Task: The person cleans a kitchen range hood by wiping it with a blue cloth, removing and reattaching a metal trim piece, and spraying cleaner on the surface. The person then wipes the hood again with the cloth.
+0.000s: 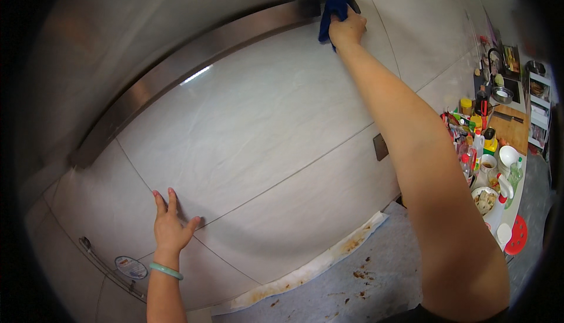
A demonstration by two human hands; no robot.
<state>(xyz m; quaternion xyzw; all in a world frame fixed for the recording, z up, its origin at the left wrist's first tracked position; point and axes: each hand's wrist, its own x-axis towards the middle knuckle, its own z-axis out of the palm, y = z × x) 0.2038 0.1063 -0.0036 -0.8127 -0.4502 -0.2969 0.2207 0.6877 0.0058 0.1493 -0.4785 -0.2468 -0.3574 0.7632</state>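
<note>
My right hand reaches far up and grips a dark blue cloth. The cloth is pressed at the right end of a long metal strip, along the lower edge of what looks like a range hood. Lower on the left, my left hand has its fingers spread with the tips at the pale wall tiles; it holds nothing. A pale green bangle circles that wrist.
Stained sheeting covers the surface below the wall. At right, a crowded counter bears bottles, a spray bottle, bowls, and a knife on a wooden cutting board. A metal pipe and an oval sticker are on the left wall.
</note>
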